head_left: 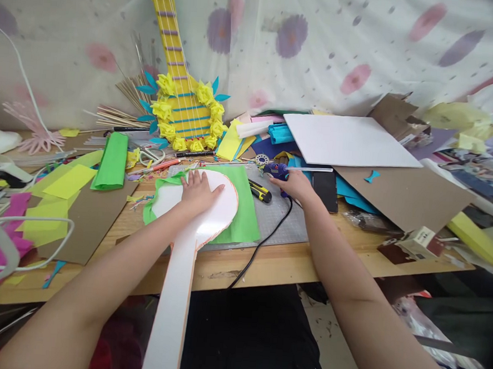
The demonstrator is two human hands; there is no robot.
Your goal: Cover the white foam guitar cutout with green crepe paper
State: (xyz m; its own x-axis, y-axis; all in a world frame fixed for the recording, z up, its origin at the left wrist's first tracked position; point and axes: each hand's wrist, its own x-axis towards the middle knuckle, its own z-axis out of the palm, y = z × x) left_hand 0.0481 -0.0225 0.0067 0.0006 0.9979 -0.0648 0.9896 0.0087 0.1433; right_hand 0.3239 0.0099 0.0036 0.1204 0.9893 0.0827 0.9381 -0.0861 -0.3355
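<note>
My left hand lies spread and flat on the round end of a white guitar-shaped board. The board's long neck reaches over the table edge towards me. Beneath it is a sheet of green crepe paper, with a strip of it folded up round the far left rim. Further right, my right hand is closed round a dark blue hot glue gun with a clear glue stick in its back. A yellow and black utility knife rests between the board and the glue gun.
A yellow paper guitar with flowers leans upright at the back. The glue gun's black cord runs over the front edge. A phone, white foam board and cardboard lie right; green crepe roll and yellow papers left.
</note>
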